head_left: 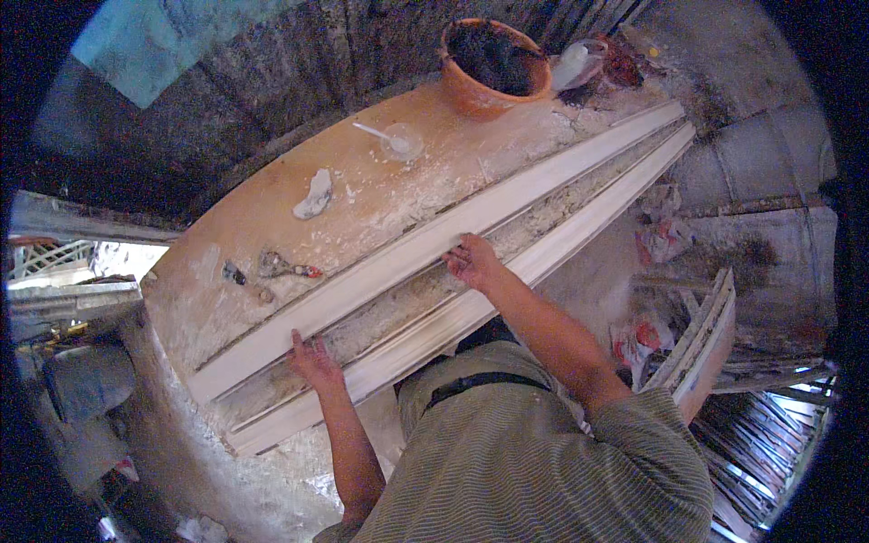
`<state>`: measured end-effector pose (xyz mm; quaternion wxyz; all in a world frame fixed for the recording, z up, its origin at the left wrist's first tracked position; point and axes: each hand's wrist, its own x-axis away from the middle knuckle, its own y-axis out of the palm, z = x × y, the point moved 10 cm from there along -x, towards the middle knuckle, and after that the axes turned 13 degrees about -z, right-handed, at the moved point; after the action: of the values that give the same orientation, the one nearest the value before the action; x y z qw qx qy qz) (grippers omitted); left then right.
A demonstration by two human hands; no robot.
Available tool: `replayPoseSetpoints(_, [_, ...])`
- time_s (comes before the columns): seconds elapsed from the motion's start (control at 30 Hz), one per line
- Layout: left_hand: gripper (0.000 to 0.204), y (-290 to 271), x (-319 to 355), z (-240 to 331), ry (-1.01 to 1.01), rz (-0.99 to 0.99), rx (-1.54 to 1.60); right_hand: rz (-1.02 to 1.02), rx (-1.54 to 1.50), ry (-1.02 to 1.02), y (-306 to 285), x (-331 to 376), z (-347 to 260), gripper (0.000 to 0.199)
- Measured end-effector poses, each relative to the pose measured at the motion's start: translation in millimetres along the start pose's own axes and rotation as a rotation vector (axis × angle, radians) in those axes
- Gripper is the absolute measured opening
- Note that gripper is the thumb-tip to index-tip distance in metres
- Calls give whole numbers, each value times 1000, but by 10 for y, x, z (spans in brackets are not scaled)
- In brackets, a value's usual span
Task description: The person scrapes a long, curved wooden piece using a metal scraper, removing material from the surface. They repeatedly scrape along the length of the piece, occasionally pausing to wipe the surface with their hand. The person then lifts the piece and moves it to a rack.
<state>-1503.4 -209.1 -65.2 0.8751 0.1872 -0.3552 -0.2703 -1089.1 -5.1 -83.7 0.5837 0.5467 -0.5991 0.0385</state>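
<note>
Along the near edge of the tabletop (pixel 272 204) lies a long white plaster moulding (pixel 471 244), running from the near left corner to the far right corner and filling most of that side. Bare, dusty board stays free behind it, toward the far edge. The left hand (pixel 312 357) rests flat with fingers spread on the moulding's middle channel near its left end, gripping nothing. The right hand (pixel 472 261) curls loosely over the upper white strip near the middle, fingertips touching it; whether it grips is unclear. Both forearms reach up from the lower edge. At the far right corner stands an orange bowl (pixel 475 90) holding dark material. A small clear cup (pixel 403 142) with a white spoon sits nearby. A white rag (pixel 315 195) and 1 small tool (pixel 281 266) lie on the open board.
</note>
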Motion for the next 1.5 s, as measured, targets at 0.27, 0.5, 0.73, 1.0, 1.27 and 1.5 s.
replayPoseSetpoints(0.27, [46,1061,414,-900,32,113,-54,-248,89,155,158,68,-82,31])
replayPoseSetpoints(0.5, [46,800,86,-1059,105,84,-157,-469,478,423,-332,318,-1330,37])
replayPoseSetpoints(0.73, [39,674,-16,-957,122,163,-271,-43,620,-211,-1935,174,-4516,44])
replayPoseSetpoints(1.0, [37,724,-84,-804,195,126,-478,314,617,-566,-3274,-485,-6234,30])
replayPoseSetpoints(1.27, [37,1538,243,-819,292,142,-527,443,947,-726,-2516,-220,-6590,29])
replayPoseSetpoints(1.5, [39,1811,99,-963,263,12,-481,499,847,-659,-3008,-474,-7308,48])
